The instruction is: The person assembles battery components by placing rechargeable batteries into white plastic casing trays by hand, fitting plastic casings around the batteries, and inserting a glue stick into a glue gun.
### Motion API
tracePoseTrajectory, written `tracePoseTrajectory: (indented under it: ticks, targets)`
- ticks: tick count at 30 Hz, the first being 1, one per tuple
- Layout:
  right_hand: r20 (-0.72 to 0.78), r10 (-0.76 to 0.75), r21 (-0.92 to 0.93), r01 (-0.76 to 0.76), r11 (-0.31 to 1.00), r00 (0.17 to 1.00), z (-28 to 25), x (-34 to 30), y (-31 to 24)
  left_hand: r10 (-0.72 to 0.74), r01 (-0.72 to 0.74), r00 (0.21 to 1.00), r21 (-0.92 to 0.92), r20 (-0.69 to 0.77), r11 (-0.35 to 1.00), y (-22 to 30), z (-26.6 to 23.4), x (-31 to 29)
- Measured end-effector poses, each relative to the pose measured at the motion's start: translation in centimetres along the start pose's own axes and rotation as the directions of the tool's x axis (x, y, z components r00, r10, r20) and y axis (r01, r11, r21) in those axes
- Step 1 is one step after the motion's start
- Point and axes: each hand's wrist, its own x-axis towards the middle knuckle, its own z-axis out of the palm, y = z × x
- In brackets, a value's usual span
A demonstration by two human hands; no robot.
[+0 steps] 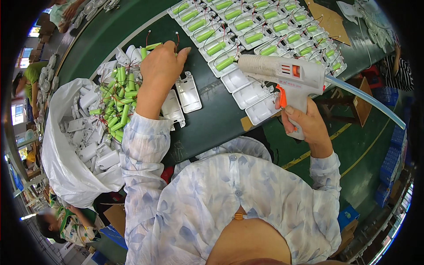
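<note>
A white glue gun (287, 75) is gripped by the right hand (309, 121) at right of centre; the left hand (161, 66), fingers curled, is closed on a green battery (152, 46) above the battery pile (117, 99) at upper left; white trays (249, 92) are laid between the hands.

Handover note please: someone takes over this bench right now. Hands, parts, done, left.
Left hand: closed on a green battery cell over the loose pile of cells.
Right hand: grips the glue gun, nozzle over the rows.
Done: many white trays in rows already carry cells with wires.
Left: three empty trays under the gun, two more by the left hand, plus a bag of white housings.
</note>
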Motion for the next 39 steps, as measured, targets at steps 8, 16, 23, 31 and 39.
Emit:
tracePoseTrajectory:
  ticks: [8, 16, 23, 31, 39]
  targets:
    - [-0.039, -0.036, 0.025, 0.037, 0.999, 0.999, 0.5, -0.5, -1.3, -0.009, 0.010, 0.999, 0.049, -0.032, 0.999, -1.0, 1.3, 0.7]
    - [0.021, 0.071, -0.077, -0.069, 0.995, 0.997, -0.6, -2.9, -1.2, 0.014, -0.010, 0.998, 0.065, -0.060, 0.998, -2.2, 1.8, 1.0]
    - [0.044, 0.165, -0.052, -0.162, 0.985, 0.985, 0.2, -3.2, -2.0, 0.046, -0.044, 0.997, 0.043, -0.066, 0.998, -2.3, 1.6, 1.3]
    - [-0.028, 0.139, -0.068, -0.140, 0.988, 0.990, -0.5, -3.6, -1.1, 0.125, -0.208, 0.974, -0.520, -0.191, 0.829, 1.5, -1.8, -1.1]
    - [-0.048, 0.088, -0.055, -0.091, 0.994, 0.995, -0.1, -4.5, -1.1, 0.505, -0.636, 0.759, -0.299, -0.412, 0.712, 7.7, 0.5, -2.9]
